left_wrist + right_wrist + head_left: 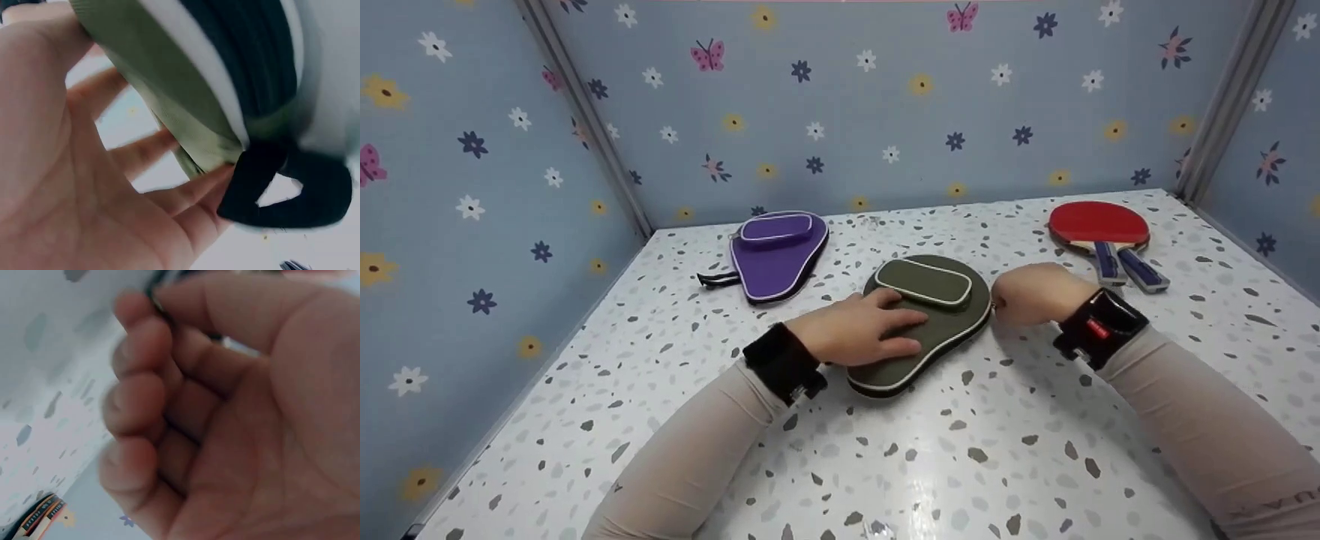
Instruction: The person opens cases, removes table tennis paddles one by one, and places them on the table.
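The right hand curls inward, thumb and forefinger pinching a small pull at the right edge of the green case; the left hand rests with fingers spread on this case, mid-counter — its contents hidden. The red label on the right wristband and the sleeve lettering are too unclear to read. Farther back, left, lies a purple case, contents also unseen — and, back right, two overlapping paddles, the upper one red-faced.
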Action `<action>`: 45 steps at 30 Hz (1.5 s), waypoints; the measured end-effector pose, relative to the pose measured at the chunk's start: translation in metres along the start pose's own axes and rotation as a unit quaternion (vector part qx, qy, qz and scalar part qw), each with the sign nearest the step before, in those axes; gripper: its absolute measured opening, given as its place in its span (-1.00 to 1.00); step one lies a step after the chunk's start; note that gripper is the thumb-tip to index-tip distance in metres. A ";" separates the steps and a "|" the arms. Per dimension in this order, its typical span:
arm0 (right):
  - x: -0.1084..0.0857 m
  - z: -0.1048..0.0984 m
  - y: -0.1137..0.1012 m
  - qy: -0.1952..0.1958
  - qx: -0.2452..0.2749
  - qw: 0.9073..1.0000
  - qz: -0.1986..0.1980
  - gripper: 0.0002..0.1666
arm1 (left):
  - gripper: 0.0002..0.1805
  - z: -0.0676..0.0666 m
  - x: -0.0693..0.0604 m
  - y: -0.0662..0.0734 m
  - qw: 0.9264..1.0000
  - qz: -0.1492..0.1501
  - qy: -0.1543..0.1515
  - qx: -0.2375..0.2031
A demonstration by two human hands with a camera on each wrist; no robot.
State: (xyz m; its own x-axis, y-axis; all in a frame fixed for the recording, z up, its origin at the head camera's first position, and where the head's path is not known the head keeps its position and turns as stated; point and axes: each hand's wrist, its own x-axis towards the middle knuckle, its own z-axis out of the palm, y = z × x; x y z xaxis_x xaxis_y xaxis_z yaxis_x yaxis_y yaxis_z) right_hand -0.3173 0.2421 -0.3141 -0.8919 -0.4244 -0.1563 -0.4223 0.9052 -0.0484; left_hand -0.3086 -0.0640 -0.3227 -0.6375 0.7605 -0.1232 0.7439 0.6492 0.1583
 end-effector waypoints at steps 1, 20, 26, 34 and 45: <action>0.003 0.002 0.000 0.018 -0.006 1.000 0.008 -0.75 | -0.28 -0.001 -0.001 0.001 1.000 0.000 0.005 -0.003; 0.044 0.004 0.002 0.112 -0.011 0.993 0.036 -0.76 | -0.11 0.012 0.004 0.024 0.997 0.069 -0.001 0.044; 0.042 0.005 0.004 0.113 -0.008 0.993 0.033 -0.82 | -0.09 0.013 0.007 0.029 0.997 0.058 -0.008 0.048; 0.039 0.009 0.009 0.103 -0.005 0.994 0.024 -0.86 | -0.11 0.013 0.010 0.028 0.997 0.065 -0.004 0.045; 0.021 0.014 0.006 0.099 -0.008 0.995 -0.013 -0.75 | -0.12 0.014 0.011 0.026 0.997 0.068 -0.001 0.042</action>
State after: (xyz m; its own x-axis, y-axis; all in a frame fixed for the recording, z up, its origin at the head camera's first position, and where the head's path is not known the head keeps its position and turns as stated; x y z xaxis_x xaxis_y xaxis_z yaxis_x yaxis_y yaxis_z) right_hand -0.3362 0.2390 -0.3311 -0.8939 -0.4462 0.0422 -0.4476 0.8936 -0.0330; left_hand -0.2932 -0.0380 -0.3341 -0.5299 0.8410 -0.1091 0.8372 0.5393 0.0906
